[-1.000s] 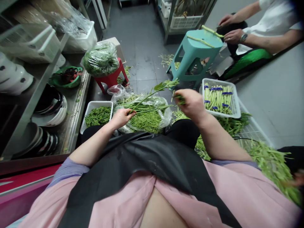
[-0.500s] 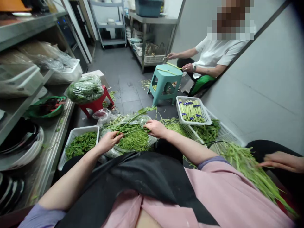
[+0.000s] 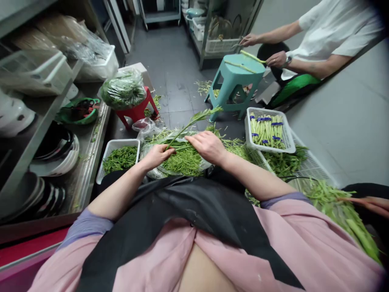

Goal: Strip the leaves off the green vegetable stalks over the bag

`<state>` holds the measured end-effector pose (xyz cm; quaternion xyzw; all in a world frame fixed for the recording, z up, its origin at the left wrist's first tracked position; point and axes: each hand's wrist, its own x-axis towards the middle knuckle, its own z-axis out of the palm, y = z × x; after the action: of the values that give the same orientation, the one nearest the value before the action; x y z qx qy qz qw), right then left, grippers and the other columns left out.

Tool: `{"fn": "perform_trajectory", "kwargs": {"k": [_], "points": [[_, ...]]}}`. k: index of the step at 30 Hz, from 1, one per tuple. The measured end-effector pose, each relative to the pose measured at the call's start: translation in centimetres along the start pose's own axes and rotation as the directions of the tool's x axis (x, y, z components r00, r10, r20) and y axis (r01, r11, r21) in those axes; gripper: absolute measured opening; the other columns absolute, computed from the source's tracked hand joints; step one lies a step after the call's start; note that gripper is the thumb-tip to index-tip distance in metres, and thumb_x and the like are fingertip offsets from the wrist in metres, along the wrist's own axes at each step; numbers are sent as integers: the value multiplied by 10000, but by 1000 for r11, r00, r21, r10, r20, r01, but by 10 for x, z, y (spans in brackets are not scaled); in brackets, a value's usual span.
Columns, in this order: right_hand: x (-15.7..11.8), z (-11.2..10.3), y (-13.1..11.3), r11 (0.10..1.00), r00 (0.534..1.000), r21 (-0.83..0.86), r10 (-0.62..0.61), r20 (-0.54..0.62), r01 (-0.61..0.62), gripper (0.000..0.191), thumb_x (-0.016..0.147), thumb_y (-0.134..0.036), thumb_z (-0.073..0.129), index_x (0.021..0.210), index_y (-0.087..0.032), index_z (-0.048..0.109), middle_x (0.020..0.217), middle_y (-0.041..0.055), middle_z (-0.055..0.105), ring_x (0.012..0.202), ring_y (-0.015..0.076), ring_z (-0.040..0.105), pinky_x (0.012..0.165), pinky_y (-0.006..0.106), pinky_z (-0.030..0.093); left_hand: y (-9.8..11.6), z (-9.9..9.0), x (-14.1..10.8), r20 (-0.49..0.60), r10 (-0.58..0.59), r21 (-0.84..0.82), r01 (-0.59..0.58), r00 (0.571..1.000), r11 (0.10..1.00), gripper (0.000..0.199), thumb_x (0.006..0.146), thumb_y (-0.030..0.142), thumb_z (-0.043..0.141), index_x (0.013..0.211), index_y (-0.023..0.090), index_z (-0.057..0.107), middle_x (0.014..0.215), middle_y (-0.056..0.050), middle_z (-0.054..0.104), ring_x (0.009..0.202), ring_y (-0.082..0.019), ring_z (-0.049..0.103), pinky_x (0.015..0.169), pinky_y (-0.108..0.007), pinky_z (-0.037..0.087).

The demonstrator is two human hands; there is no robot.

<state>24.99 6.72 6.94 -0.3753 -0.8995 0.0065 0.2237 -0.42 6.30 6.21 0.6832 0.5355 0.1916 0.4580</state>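
Note:
My left hand (image 3: 159, 156) is closed, pinching the lower end of a leafy green stem (image 3: 193, 121). The stem slants up to the right, and its leafy tip points away from me. My right hand (image 3: 209, 147) is over the heap of cut green stems (image 3: 182, 162), below the leafy tip. Its fingers are stretched out to the left and hold nothing that I can see. Clear plastic lies under the heap. Left of my left hand, a white basket (image 3: 107, 158) holds short leafy greens (image 3: 121, 159).
A white basket (image 3: 248, 138) of banded green stalks stands at right on a larger basket. A person's hands (image 3: 276, 59) hold a stalk over a teal stool (image 3: 227, 73). Bagged greens (image 3: 124, 89) sit on a red stool (image 3: 148, 101). Another person's hand (image 3: 375, 205) is beside loose stalks (image 3: 343, 215).
The view has tilted down and turned left. My right hand has left the held stem and opened, moving below its tip. My left hand still pinches the stem.

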Motion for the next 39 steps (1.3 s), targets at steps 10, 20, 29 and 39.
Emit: {"fn": "perform_trajectory", "kwargs": {"k": [10,20,29,39], "points": [[3,43,-8,988,930,117,53,363,-102,310,790,-193,615,1092,-153,671,965,112,716,899,230,613,780,323,427,1,2,5,163,-27,-107,45,986,993,336,815,425,605,884,103,671,564,37,439,465,-59,332,450,-219,241],[-12,93,40,8,223,908,970,95,-419,234,739,-418,567,627,-225,497,534,-24,502,531,145,506,526,295,502,-28,26,9,164,-100,-443,164,981,882,358,857,470,551,920,122,608,568,69,331,438,-52,255,432,-211,194],[-49,42,58,636,415,627,770,-484,-450,241,782,-405,650,891,-191,623,816,38,636,784,186,634,771,366,538,-103,39,39,52,36,507,-58,998,860,288,876,319,572,1022,123,724,1042,-138,673,964,-215,603,882,-312,451],[-54,6,44,967,926,-14,240,-290,-255,214,867,-245,552,990,-184,716,970,97,693,879,192,636,795,312,489,-66,0,11,4,104,744,-72,995,664,443,983,424,372,1320,251,601,1114,-77,668,1013,-202,633,764,-263,478]]}}
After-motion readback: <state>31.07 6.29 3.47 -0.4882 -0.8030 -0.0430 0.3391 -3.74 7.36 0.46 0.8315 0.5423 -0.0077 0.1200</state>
